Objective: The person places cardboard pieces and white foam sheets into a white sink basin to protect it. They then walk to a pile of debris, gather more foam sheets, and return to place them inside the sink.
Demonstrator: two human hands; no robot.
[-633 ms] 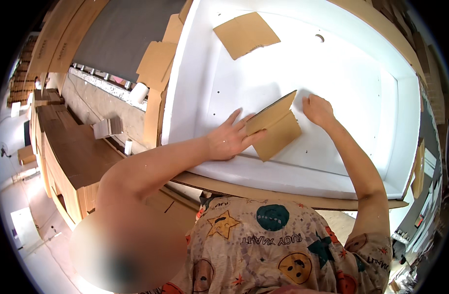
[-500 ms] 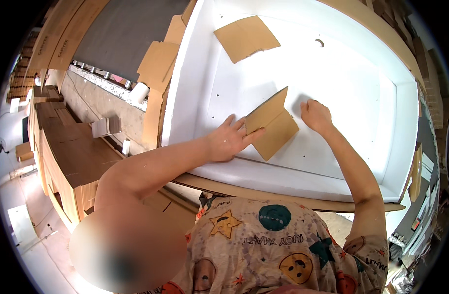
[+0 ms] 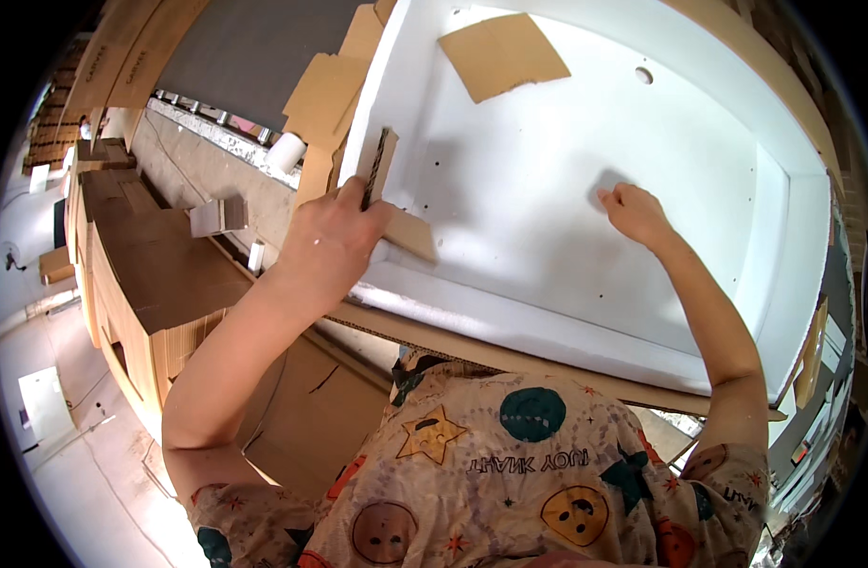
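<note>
My left hand (image 3: 335, 237) is closed on a torn, creased piece of brown cardboard (image 3: 413, 235), gripping it at its upper left. The cardboard stands tilted against the left wall of a deep white foam tray (image 3: 538, 142), with one corrugated edge turned up. Over the right half of the tray floor my right hand (image 3: 636, 214) is curled closed. Whatever is in its fingers, if anything, is hidden. A second flat square of cardboard (image 3: 505, 57) lies on the tray floor at the far left, apart from both hands.
Brown carton walls surround the tray, with open flaps (image 3: 325, 90) on its left. Beyond them lie a dark conveyor belt (image 3: 254, 52) and a white roll (image 3: 285, 151). Stacked flat cartons (image 3: 159, 256) stand at the left. The tray floor has a round hole (image 3: 644, 75).
My left hand has moved left with the cardboard piece, going from lying over it to gripping it and tilting it up at the left wall. My right hand stays curled above the tray.
</note>
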